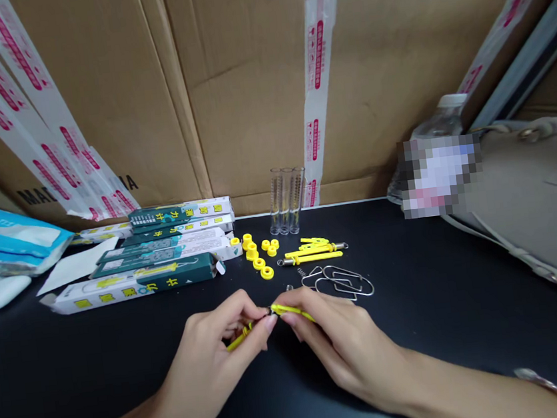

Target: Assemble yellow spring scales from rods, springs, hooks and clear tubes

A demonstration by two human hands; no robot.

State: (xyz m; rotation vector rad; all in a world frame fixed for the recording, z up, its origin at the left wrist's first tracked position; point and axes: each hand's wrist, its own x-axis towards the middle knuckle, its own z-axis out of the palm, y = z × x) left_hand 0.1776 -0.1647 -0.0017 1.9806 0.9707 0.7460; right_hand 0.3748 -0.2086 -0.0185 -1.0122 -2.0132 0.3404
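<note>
Left hand (211, 367) and right hand (348, 355) pinch yellow rods (290, 309) end to end

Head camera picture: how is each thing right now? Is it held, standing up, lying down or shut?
Left hand: pinching the yellow rod
Right hand: pinching yellow there too, one piece or two unclear
Clear tubes: upright, side by side
Water bottle: capped
Yellow rings: lying loose
Printed boxes: lying flat
Cardboard carton: taped

Bare right arm (459, 383), a thin metal bangle (550, 387), seemingly silver
</note>
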